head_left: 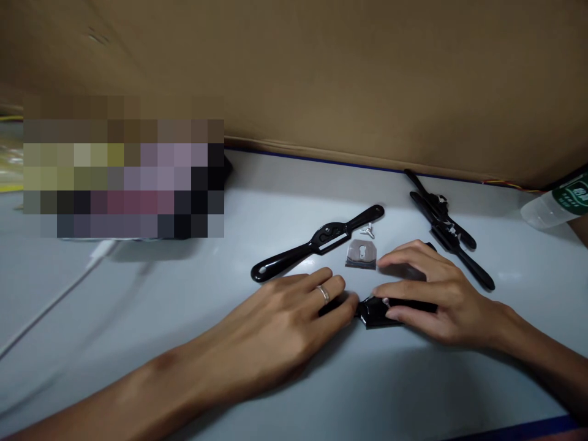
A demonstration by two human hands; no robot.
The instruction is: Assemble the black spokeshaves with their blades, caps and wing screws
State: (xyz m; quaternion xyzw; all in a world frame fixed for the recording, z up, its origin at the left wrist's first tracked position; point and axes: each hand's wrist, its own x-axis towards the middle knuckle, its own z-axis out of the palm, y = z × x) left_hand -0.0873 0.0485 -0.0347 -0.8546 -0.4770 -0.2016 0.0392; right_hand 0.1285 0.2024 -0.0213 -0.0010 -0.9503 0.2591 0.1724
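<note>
Both my hands rest on a black two-handled tool body (377, 311) lying on the white table (184, 343). My left hand (294, 318), with a ring on one finger, covers its left end, fingers curled onto it. My right hand (436, 300) grips its right end. Just beyond my fingers lie a small grey metal blade (361, 254) and a tiny wing screw (367, 231). A second black tool body (316, 244) lies behind them at a slant, without its blade. Farther right lie two more black tools (448, 229), side by side.
A cardboard wall (367, 79) stands along the table's far edge. A clear plastic bottle with a green label (558, 202) lies at the right edge. A white cable (68, 294) runs across the left of the table from a blurred-out object (124, 165).
</note>
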